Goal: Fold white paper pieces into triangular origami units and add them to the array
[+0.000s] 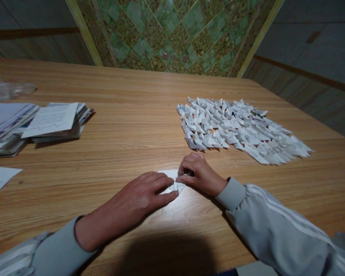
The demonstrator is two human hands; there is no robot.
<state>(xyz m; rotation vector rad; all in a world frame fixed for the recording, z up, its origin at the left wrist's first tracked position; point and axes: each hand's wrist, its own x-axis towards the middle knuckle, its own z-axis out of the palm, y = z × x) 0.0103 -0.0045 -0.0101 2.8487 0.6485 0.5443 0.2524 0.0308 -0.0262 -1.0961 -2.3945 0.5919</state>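
Observation:
A small piece of folded white paper (177, 187) lies on the wooden table in front of me, partly covered by my fingers. My left hand (145, 193) reaches in from the left, its thumb and fingers closed on the paper's left part and holding it against the table. From the other side, my right hand (200, 174) pinches the paper's right part between thumb and curled fingers. Faint printing shows on the paper between the two hands. Its far edge sticks out flat beyond my left fingertips.
Many folded paper boats (218, 122) stand in a crowded group at the far right of the table (126, 92). To the left are a stack of printed sheets (56, 119), a thicker paper pile (5, 122) and a loose sheet (1, 178). Clear plastic (10, 90) lies behind them.

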